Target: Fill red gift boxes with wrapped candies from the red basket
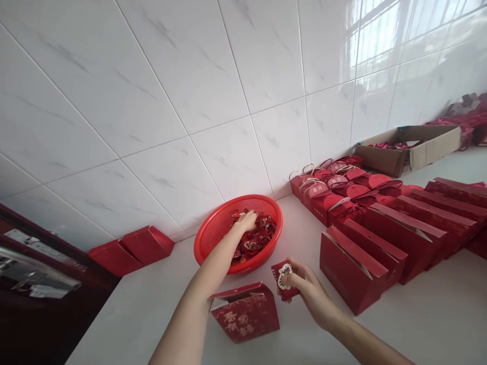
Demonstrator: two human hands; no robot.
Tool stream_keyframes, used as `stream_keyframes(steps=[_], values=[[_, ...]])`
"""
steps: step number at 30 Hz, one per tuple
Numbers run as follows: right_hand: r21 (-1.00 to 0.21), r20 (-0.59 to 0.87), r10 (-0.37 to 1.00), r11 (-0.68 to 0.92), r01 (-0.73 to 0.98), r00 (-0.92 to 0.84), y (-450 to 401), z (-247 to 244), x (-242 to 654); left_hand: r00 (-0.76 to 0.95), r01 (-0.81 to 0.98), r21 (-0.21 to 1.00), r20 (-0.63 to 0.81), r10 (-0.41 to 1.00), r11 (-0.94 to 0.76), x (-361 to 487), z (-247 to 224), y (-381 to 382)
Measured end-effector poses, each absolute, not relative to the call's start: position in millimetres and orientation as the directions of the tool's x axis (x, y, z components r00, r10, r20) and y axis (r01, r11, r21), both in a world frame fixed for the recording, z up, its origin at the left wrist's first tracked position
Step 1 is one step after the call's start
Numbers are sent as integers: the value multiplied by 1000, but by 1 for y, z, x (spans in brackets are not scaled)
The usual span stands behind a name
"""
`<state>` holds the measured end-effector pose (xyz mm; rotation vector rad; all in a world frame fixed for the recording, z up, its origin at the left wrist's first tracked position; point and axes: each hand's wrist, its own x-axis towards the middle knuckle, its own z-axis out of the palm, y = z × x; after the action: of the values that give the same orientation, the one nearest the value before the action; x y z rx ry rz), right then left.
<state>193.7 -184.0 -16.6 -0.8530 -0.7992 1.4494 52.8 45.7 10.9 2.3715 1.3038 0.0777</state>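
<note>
My left hand (248, 220) reaches into a red plastic colander (213, 238), in among many small red wrapped candies (262, 235). Its fingertips are sunk between the wrappers, so I cannot make out whether they grip any. In front of the colander, my right hand (302, 284) pinches a red candy packet (282, 280) with a white label between thumb and fingers. A red gift box (247, 317) with gold characters stands upright with its top open, just left of my right hand and below the colander.
Several upright red gift boxes (353, 274) stand in a row at the right. Behind them are closed red boxes with cord handles (317, 190) and an open cardboard box (433, 152). Two red boxes (146, 248) lie at the left by the tiled wall (213, 152).
</note>
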Motion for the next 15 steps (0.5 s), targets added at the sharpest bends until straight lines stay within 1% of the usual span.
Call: stream_keyframes(steps=[2,3,5,7,12,15], values=[[-868,-44,999,-48,-494,-20,-184,-16,194,550,772,458,-135,824,-440,34,8,29],[-867,-45,999,-49,-496,-20,-184,-15,195,542,751,515,-125,831,-413,27,8,22],[-865,-49,999,-54,-500,-24,-185,-15,196,530,653,689,-121,839,-314,20,11,16],[-863,-52,998,-58,-501,-26,-185,-14,196,531,565,792,-136,836,-230,25,20,20],[-863,-62,997,-77,-499,-46,-186,-13,196,553,503,846,-159,818,-175,55,45,45],[-849,-71,995,-97,-519,-68,-186,-13,197,563,445,887,-169,809,-124,57,52,46]])
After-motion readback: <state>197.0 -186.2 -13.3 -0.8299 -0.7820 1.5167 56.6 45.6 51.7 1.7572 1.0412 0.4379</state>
